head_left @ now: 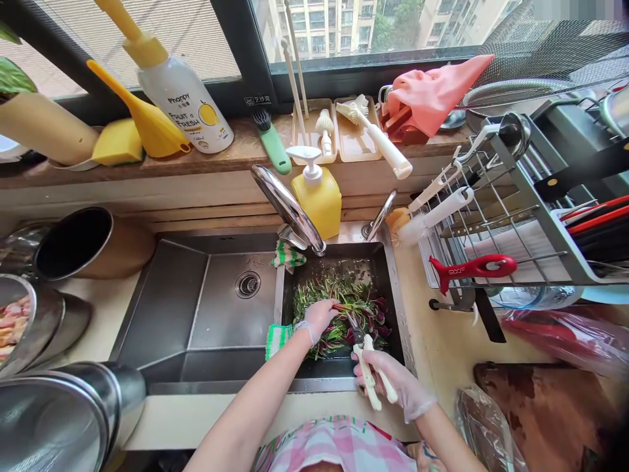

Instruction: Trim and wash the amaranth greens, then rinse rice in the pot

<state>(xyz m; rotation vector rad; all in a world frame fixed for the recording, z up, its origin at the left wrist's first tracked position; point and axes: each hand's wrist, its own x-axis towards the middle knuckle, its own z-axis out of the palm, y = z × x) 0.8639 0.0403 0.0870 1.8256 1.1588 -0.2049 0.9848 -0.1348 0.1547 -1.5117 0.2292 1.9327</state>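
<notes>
My left hand, in a clear glove, pinches a bunch of reddish stems above the right basin. In my gloved right hand is a pair of kitchen scissors with cream handles. Their metal blades point up and left, close to the held stems. Beneath both hands a heap of leafy greens, green with purple-red leaves, fills much of the dark basin. Whether the blades touch a stem I cannot tell. A chrome faucet arches over the back of the greens.
To the left lies a wider steel basin with a drain. Metal pots stand at the left edge. A dish rack with knives and a red peeler is on the right, near a wooden cutting board. A yellow soap bottle stands behind.
</notes>
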